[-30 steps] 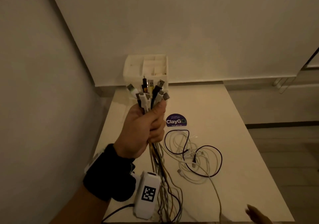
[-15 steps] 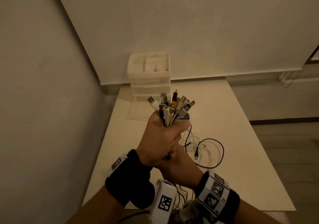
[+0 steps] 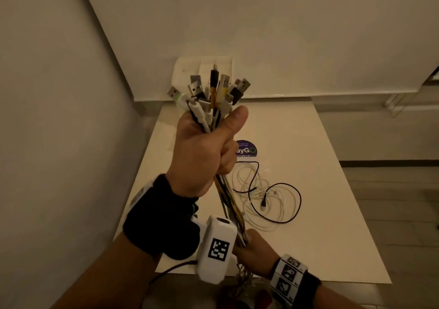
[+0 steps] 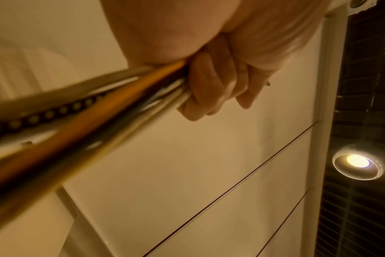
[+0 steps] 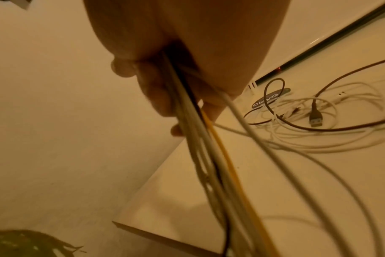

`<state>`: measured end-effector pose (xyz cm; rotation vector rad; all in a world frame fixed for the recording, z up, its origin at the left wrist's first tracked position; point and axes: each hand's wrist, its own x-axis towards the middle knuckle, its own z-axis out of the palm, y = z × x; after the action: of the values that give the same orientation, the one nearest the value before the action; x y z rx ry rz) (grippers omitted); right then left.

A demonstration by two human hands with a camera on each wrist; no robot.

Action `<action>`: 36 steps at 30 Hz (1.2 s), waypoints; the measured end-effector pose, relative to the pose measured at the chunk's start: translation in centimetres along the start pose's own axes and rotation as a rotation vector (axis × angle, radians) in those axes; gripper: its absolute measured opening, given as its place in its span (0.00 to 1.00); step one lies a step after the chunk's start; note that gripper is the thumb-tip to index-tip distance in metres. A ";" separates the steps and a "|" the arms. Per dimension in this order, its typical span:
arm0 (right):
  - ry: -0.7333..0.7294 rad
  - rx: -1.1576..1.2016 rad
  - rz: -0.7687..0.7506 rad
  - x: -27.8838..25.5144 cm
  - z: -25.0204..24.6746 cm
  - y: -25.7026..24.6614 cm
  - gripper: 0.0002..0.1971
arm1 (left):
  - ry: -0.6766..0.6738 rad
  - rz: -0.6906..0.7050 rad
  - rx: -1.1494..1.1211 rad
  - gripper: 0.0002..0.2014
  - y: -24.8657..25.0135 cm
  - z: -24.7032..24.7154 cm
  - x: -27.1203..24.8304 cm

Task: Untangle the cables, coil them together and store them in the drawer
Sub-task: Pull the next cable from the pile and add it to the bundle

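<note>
My left hand (image 3: 204, 147) is raised in a fist round a cable bundle (image 3: 229, 201), with several USB plugs (image 3: 213, 92) fanned out above the thumb. The left wrist view shows its fingers (image 4: 211, 83) curled tight on the blurred cables (image 4: 88, 125). Lower down, near the table's front edge, my right hand (image 3: 255, 247) grips the same bundle; in the right wrist view that hand (image 5: 165, 90) has white, black and yellow cables (image 5: 209, 147) running through it. A white drawer unit (image 3: 190, 68) stands at the table's back, partly hidden by the plugs.
Loose black and white cables (image 3: 273, 197) lie tangled mid-table (image 3: 320, 189), one USB plug (image 5: 315, 120) among them. A round purple sticker (image 3: 248, 150) sits behind them. A wall runs close along the table's left side, and floor lies to the right.
My left hand has lifted the plug ends higher. My right hand, which came up to the bundle just under the left fist, has slid down the cables toward the table's front edge.
</note>
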<state>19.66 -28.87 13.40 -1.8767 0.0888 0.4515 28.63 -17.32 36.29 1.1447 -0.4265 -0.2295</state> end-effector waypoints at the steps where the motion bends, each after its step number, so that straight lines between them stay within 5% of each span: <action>1: 0.022 -0.007 0.008 0.3 0.3 0.5 0.42 | 0.009 0.007 0.006 0.19 -0.1 0.3 0.0; 8: 0.041 -0.173 0.051 0.2 0.8 1.0 0.28 | 0.139 -0.079 -0.018 0.13 -1.7 -1.5 -0.2; 13: -0.257 -0.270 -0.010 -0.2 -0.7 1.2 0.08 | 0.145 -0.188 0.041 0.15 -2.1 -2.4 0.1; 15: -0.402 -0.307 0.028 0.2 -2.6 1.2 0.37 | 0.154 -0.203 0.046 0.15 -2.4 -2.6 0.0; 18: -0.544 -0.309 0.112 1.4 -6.0 0.5 0.40 | 0.182 -0.218 0.023 0.17 -2.7 -3.2 -0.1; 23: -0.156 -0.733 0.165 5.9 -6.8 2.9 0.19 | 0.187 -0.231 -0.008 0.17 -2.8 -3.7 0.0; 25: -0.106 -0.864 0.183 7.5 -6.0 4.2 0.14 | 0.171 -0.211 0.030 0.18 -2.9 -3.9 0.0; 36: 0.041 -1.027 0.168 7.5 -4.3 7.6 0.16 | 0.265 -0.183 0.018 0.19 -3.4 -5.0 0.7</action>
<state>25.58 -34.28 5.13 -2.9015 0.0404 0.6415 31.56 -14.83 31.56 1.2145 -0.0898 -0.2301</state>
